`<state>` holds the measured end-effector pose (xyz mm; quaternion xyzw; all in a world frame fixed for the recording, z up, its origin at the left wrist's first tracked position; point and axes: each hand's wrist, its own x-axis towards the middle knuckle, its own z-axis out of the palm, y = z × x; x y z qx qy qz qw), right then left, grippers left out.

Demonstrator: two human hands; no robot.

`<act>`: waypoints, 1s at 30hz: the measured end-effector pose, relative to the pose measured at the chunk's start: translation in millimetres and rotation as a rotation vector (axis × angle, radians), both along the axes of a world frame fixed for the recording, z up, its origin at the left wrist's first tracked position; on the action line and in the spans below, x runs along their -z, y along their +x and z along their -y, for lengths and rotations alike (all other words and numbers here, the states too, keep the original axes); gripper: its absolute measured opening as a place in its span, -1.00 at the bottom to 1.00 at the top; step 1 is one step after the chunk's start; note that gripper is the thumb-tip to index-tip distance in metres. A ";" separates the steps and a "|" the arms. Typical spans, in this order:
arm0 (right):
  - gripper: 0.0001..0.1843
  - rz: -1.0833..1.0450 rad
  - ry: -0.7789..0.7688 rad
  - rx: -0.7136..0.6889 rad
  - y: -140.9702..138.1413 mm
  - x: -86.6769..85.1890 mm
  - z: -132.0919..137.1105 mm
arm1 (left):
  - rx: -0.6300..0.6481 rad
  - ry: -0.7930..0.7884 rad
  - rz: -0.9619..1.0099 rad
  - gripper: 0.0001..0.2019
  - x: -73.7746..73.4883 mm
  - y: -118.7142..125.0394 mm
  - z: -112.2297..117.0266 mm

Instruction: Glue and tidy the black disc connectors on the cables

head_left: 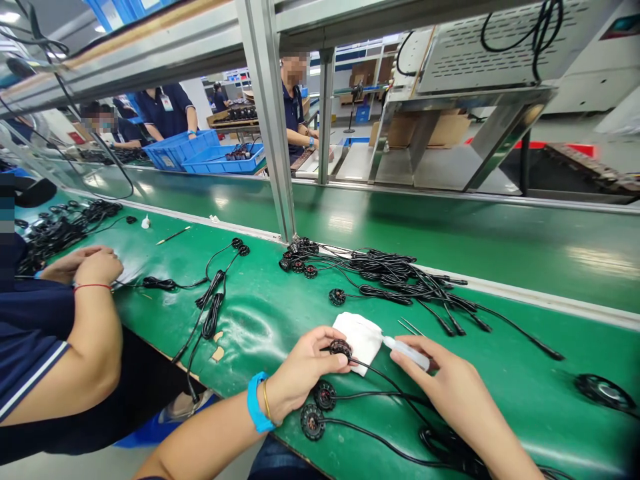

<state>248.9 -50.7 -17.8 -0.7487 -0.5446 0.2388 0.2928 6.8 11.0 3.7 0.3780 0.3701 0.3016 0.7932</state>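
Observation:
My left hand (315,363) is closed on a round black cable part (341,347), pinched between thumb and fingers, its black cable trailing down to the right. My right hand (445,373) grips a small translucent squeeze bottle (410,353) with a narrow tip that points left, apart from the round part. Between the hands lies a folded white cloth (367,340) on the green tabletop. Just below my left hand rest two similar round parts, one nearer the cloth (325,395) and one closer to the edge (313,422), both with cables running right.
A heap of black cables (390,267) with round ends lies behind the cloth, beside tweezers (411,326). A black ring-shaped object (605,391) sits at the right. At left a co-worker's hands (95,267) are near more cables (213,300). A metal post (273,120) rises at the table's back.

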 end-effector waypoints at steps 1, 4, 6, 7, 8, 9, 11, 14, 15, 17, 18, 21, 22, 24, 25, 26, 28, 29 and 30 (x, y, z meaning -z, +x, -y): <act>-0.54 0.083 -0.005 -0.011 -0.4 5.2 0.4 | 0.002 0.002 0.001 -0.58 -0.1 0.1 -0.1; -0.59 0.298 0.025 -0.033 0.9 16.6 1.9 | 0.004 0.005 -0.006 -0.57 -1.0 0.3 -0.3; -0.57 0.383 0.097 -0.034 0.1 16.5 2.9 | 0.007 0.005 -0.007 -0.57 -1.6 0.3 -0.2; -0.57 0.399 0.167 -0.031 -2.1 13.4 3.6 | 0.007 0.003 -0.006 -0.57 -1.8 0.4 -0.1; -0.59 0.393 0.254 -0.033 -5.9 8.8 4.4 | 0.007 0.002 -0.003 -0.57 -1.9 0.5 0.0; -0.63 0.368 0.348 -0.048 -11.4 3.1 5.3 | 0.003 0.005 0.001 -0.57 -1.9 0.6 0.1; -0.76 0.286 0.514 -0.136 -26.3 -8.4 7.6 | -0.006 0.024 0.007 -0.58 -1.6 0.7 0.5; -0.87 0.211 0.621 -0.308 -50.9 -17.5 10.6 | 0.001 0.073 0.002 -0.61 -1.0 0.7 1.7; -0.87 0.208 0.635 -0.339 -57.5 -17.7 11.2 | 0.003 0.086 -0.004 -0.62 -0.9 0.6 2.1; -0.89 0.208 0.649 -0.350 -66.6 -15.4 11.9 | 0.004 0.103 -0.018 -0.63 -0.8 0.3 3.0; -0.89 0.204 0.651 -0.343 -69.1 -13.8 12.0 | 0.005 0.106 -0.020 -0.63 -1.0 0.1 3.3; -0.90 0.185 0.660 -0.320 -71.1 -10.6 12.2 | 0.037 0.096 0.003 -0.61 -1.4 0.0 3.4; -0.90 0.180 0.666 -0.314 -70.9 -10.3 12.2 | 0.050 0.091 0.015 -0.60 -1.5 0.1 3.2; -0.90 0.175 0.686 -0.313 -70.7 -10.1 12.1 | 0.060 0.094 0.019 -0.58 -1.4 0.5 2.9; -0.90 0.172 0.695 -0.314 -70.7 -10.1 12.0 | 0.055 0.099 0.010 -0.57 -1.1 0.6 2.9; -0.90 0.169 0.703 -0.319 -70.9 -10.1 11.8 | 0.047 0.105 -0.003 -0.56 -0.6 0.7 2.9; -0.90 0.163 0.707 -0.327 -71.3 -9.8 11.4 | 0.037 0.109 -0.026 -0.56 0.5 0.8 3.1; -0.89 0.161 0.707 -0.330 -71.5 -9.7 11.3 | 0.036 0.110 -0.033 -0.57 1.2 0.8 3.3; -0.89 0.162 0.708 -0.332 -71.7 -9.5 11.3 | 0.036 0.110 -0.037 -0.58 1.7 0.8 3.5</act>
